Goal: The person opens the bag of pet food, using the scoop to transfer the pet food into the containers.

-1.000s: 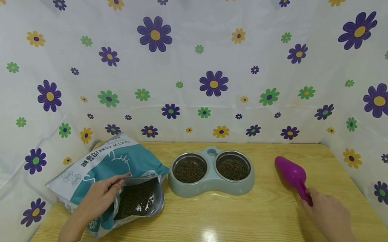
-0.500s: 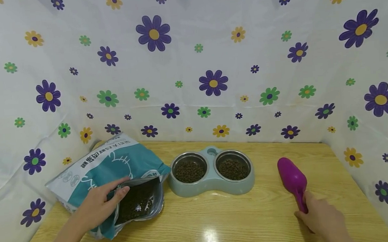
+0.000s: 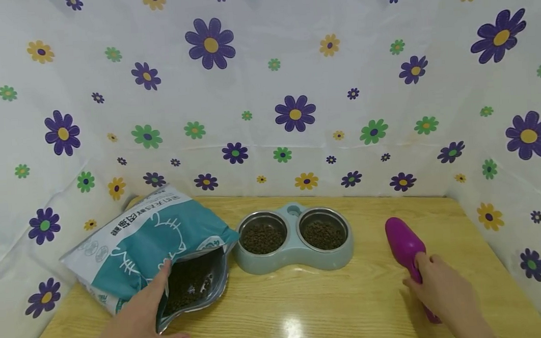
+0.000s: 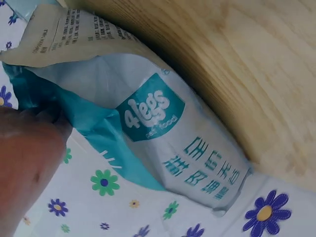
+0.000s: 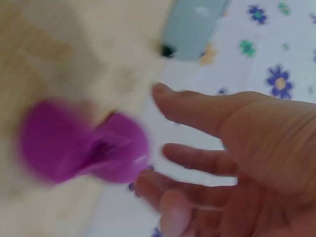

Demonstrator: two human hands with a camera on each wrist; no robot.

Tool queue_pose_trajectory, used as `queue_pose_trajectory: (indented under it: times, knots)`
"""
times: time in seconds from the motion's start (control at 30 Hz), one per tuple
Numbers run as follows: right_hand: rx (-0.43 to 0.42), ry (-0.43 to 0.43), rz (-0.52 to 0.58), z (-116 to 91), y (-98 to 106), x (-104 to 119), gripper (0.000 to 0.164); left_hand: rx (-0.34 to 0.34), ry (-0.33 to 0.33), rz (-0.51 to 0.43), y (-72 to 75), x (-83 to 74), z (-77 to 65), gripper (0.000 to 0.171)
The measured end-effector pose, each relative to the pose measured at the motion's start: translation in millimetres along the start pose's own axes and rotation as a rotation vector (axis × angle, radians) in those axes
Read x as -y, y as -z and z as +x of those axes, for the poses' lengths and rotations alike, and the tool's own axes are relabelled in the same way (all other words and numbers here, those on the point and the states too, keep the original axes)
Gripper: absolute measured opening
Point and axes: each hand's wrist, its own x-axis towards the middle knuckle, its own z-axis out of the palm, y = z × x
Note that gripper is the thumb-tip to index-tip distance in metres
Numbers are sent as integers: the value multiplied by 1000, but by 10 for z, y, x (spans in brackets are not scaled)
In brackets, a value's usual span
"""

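Note:
An opened teal and white cat food bag [image 3: 163, 231] lies on its side at the left, its mouth towards me and brown kibble [image 3: 185, 291] inside. My left hand [image 3: 136, 319] is at the near edge of that mouth, forefinger stretched along the bag and thumb spread away. The left wrist view shows the bag's side [image 4: 153, 113], with the fingers partly hidden behind the teal film. At the right, a purple scoop [image 3: 403, 241] lies under my right hand [image 3: 447, 292]. In the right wrist view the fingers are spread, apart from the blurred scoop [image 5: 54, 143].
A pale blue-green double feeder [image 3: 293, 257] stands mid-table, with kibble in both its left steel bowl [image 3: 262, 238] and right steel bowl [image 3: 322, 235]. A flowered white cloth [image 3: 248, 88] hangs behind and at both sides of the wooden table [image 3: 328, 309].
My left hand has let go of the bag's edge, dropped towards me and spread its thumb. My right hand has loosened its grip on the scoop, which now lies turned slightly.

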Motion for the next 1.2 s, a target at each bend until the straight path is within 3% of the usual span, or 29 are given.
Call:
queue_pose_trajectory:
  times: [0.1, 0.23, 0.43, 0.57, 0.73, 0.9, 1.03, 1.2]
  knots:
    - [-191, 191, -23, 120, 65, 284, 37, 35, -6, 107, -45, 11, -5, 150]
    - [-314, 409, -18, 307, 28, 673, 34, -31, -53, 293, -133, -18, -29, 121]
    - [-308, 661, 13, 549, -88, 1150, 27, -65, -12, 415, -137, -114, -35, 50]
    - [-303, 809, 8, 742, -68, 1510, 26, -62, 51, 411, -95, -190, -21, 22]
    - [-246, 964, -63, 986, -62, 2118, 40, -2, 158, 320, -58, -223, -5, 12]
    - [-220, 1102, -200, 1088, -140, 2667, 47, -3, 196, 304, -52, -188, -68, 21]
    - [-239, 1154, -324, 1110, -242, 2907, 36, 8, 207, 325, -32, -147, -113, 23]
    - [-200, 1155, -376, 1130, -311, 3016, 35, 19, 226, 320, -18, -112, -167, 25]
